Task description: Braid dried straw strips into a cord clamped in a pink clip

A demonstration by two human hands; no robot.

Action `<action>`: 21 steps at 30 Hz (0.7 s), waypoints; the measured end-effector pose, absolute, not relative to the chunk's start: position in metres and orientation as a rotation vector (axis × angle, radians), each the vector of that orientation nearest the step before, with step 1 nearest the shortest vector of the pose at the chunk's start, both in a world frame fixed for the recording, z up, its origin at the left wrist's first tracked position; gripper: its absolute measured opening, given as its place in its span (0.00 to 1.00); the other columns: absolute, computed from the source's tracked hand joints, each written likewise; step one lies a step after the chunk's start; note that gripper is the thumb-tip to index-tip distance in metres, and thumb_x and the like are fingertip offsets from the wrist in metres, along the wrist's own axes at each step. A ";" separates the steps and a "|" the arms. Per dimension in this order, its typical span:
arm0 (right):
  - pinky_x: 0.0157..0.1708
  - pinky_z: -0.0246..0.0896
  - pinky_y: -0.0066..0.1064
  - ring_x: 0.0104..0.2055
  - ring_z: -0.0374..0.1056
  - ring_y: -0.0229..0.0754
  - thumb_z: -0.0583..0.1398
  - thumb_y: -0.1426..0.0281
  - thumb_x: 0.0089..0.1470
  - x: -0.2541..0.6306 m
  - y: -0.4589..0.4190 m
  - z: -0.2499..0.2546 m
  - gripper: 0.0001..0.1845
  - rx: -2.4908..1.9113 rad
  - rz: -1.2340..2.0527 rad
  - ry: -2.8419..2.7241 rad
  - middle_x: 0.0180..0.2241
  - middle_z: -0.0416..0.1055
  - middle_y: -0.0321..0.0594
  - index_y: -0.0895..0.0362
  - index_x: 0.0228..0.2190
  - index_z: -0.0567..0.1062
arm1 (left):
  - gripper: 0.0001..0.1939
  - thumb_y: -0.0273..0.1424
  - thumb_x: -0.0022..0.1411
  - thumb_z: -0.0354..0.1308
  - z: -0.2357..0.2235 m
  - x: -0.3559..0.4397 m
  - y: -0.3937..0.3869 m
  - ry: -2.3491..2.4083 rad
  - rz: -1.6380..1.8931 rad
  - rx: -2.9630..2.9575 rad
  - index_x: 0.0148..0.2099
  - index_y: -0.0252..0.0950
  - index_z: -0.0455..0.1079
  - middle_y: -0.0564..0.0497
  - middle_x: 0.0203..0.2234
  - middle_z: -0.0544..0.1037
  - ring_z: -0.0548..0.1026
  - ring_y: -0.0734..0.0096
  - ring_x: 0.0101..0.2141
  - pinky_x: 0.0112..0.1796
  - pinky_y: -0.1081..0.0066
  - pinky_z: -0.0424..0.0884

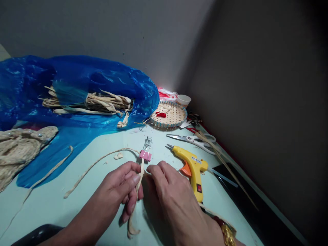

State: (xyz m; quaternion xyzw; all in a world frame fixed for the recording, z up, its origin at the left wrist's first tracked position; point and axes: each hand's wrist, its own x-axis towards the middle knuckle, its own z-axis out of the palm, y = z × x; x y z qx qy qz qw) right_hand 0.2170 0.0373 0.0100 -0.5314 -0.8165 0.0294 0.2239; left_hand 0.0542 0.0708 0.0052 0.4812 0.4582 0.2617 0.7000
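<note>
My left hand [123, 188] pinches a flat, pale strip of dried plant fibre [142, 167] between thumb and fingers. The strip's loose end curls below the hand on the table. A pink binder clip [145, 155] grips the strip's upper end, and from it a thin twisted cord [102, 155] of the same fibre arcs to the left. Just right of the strip is my right hand [169, 191], its fingers curled together close to the left fingertips. What the right fingers hold is hidden beneath them.
Right of my hands lie a yellow glue gun [192, 164] and white-handled scissors [189, 138]. Behind stand a woven basket [176, 116] and a white cup [183, 99]. A blue plastic bag [107, 71] holds bundled fibre [102, 102]. A woven fibre piece [23, 147] sits far left.
</note>
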 end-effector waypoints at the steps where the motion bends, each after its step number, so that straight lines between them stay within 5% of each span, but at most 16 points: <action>1: 0.25 0.50 0.30 0.27 0.57 0.40 0.52 0.81 0.54 0.218 0.037 0.011 0.08 -1.463 0.080 -2.277 0.30 0.63 0.39 0.56 0.32 0.65 | 0.13 0.41 0.63 0.52 0.005 0.054 0.071 1.016 0.593 1.071 0.41 0.38 0.59 0.57 0.20 0.72 0.62 0.82 0.12 0.13 0.80 0.58; 12: 0.23 0.38 0.32 0.24 0.56 0.39 0.49 0.80 0.56 0.214 0.041 0.014 0.10 -1.383 -0.270 -2.301 0.24 0.62 0.37 0.56 0.26 0.64 | 0.14 0.42 0.62 0.53 0.001 0.058 0.071 1.004 0.633 1.037 0.41 0.38 0.58 0.60 0.13 0.68 0.60 0.80 0.11 0.13 0.80 0.58; 21: 0.21 0.37 0.30 0.19 0.56 0.37 0.50 0.74 0.54 0.213 0.039 0.014 0.03 -1.434 0.088 -2.255 0.20 0.64 0.35 0.56 0.29 0.63 | 0.17 0.43 0.60 0.52 0.007 0.062 0.069 1.047 0.588 1.092 0.44 0.37 0.55 0.61 0.10 0.67 0.62 0.77 0.11 0.15 0.78 0.60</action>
